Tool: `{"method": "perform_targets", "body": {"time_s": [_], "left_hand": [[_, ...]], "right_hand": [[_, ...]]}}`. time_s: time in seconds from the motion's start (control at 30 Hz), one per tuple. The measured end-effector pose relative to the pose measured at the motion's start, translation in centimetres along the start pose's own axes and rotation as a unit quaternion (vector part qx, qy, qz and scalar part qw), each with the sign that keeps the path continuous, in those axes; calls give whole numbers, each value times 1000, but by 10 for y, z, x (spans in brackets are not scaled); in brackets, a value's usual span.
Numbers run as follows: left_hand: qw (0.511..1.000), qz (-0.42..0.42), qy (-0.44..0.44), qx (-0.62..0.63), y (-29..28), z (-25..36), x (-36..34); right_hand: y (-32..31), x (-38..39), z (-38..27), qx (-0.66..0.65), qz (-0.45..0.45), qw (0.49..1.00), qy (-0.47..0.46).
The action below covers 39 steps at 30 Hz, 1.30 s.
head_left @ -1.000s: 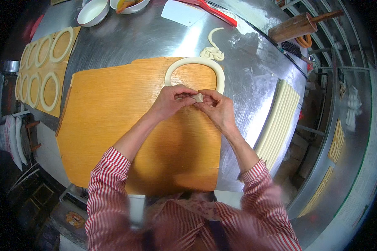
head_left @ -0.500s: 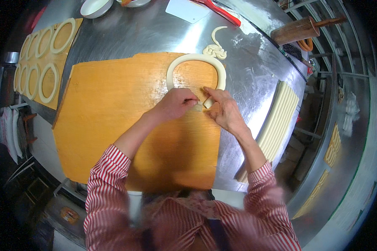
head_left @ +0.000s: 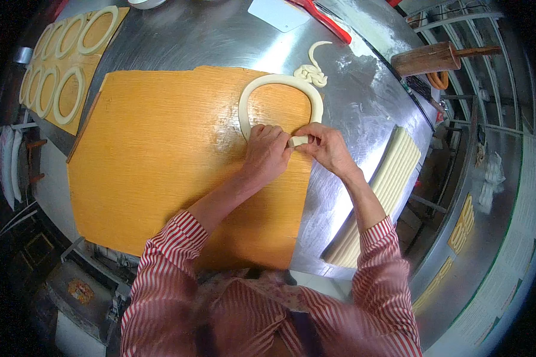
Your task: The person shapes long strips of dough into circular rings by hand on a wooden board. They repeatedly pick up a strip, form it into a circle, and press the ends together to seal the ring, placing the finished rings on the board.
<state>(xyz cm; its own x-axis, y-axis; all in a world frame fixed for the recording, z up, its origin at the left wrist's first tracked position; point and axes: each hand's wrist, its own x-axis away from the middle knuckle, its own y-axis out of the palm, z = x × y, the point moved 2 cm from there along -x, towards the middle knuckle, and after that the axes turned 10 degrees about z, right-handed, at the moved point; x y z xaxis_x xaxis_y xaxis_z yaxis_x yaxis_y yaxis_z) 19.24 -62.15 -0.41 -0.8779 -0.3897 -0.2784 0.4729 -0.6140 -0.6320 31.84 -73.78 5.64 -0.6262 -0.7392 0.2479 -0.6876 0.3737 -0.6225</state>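
A pale dough rope (head_left: 280,79) is bent into a loop on the far right part of the orange-brown wooden board (head_left: 149,160). My left hand (head_left: 268,153) is closed over the loop's left end, fingers curled, hiding that end. Thumb and fingers of my right hand (head_left: 329,149) pinch the other end, whose blunt cut face points toward my left hand. The two hands almost meet at the near side of the loop. Just beyond the loop lies a small heap of twisted dough scraps (head_left: 309,74) with a thin curved tail.
Several straight dough strips (head_left: 387,184) lie side by side on the steel table (head_left: 220,41) at the right. Finished-looking dough rings (head_left: 69,95) rest on a board at far left. Toward the back are a white flat sheet (head_left: 278,13), a red-handled tool (head_left: 324,22) and a rolling pin (head_left: 426,59).
My left hand has turned over and closed around the left end of the rope, which was pinched before. My right hand has lifted its end slightly and brought it toward the left hand.
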Motion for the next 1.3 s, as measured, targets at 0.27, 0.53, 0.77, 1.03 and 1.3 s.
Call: {"method": "perform_targets", "body": {"time_s": [0.27, 0.53, 0.77, 1.03, 1.3], "left_hand": [[1000, 13, 23, -17, -10, 8, 2], [998, -53, 13, 16, -21, -11, 3], [993, -62, 92, -50, -20, -16, 1], [999, 21, 26, 30, -15, -14, -3], [998, 34, 51, 32, -9, -16, -2]], "right_hand": [[-4, -7, 10, 34, -11, 999, 3], [23, 14, 8, 148, 126, 966, -170], [22, 15, 16, 121, 132, 977, -115], [28, 17, 13, 126, 179, 965, -142], [34, 15, 14, 165, 168, 957, -169]]}}
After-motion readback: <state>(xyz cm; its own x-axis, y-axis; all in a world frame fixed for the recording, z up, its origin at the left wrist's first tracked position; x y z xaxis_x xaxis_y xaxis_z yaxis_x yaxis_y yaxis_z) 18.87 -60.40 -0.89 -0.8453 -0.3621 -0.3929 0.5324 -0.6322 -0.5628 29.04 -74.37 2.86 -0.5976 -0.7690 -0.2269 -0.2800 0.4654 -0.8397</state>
